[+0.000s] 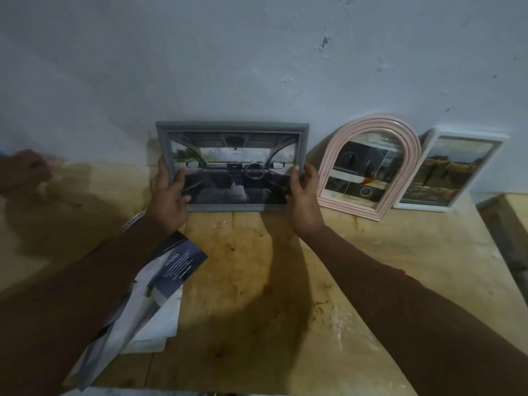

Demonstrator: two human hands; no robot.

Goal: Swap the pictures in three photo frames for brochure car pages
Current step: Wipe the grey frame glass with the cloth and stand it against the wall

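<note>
Both hands, left hand (167, 192) and right hand (303, 198), grip your grey frame (233, 127) (car-interior page fitted) against the wall; the pink arched frame (368, 167) and white frame (454, 170) appear finished.

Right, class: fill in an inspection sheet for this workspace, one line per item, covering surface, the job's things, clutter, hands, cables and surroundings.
Surface: wooden table, stained and marked.
Job's things: grey frame upright by the wall, showing a car interior; pink arched frame leaning to its right, car page inside; white frame leaning furthest right, picture too blurred to identify.
Clutter: brochure pages lying loose at front left, partly under the left forearm.
Hands: left hand grips the grey frame's left edge; right hand grips its right edge.
Cables: nothing seen.
Surroundings: pale wall with chipped paint; another person's hand at far left.
</note>
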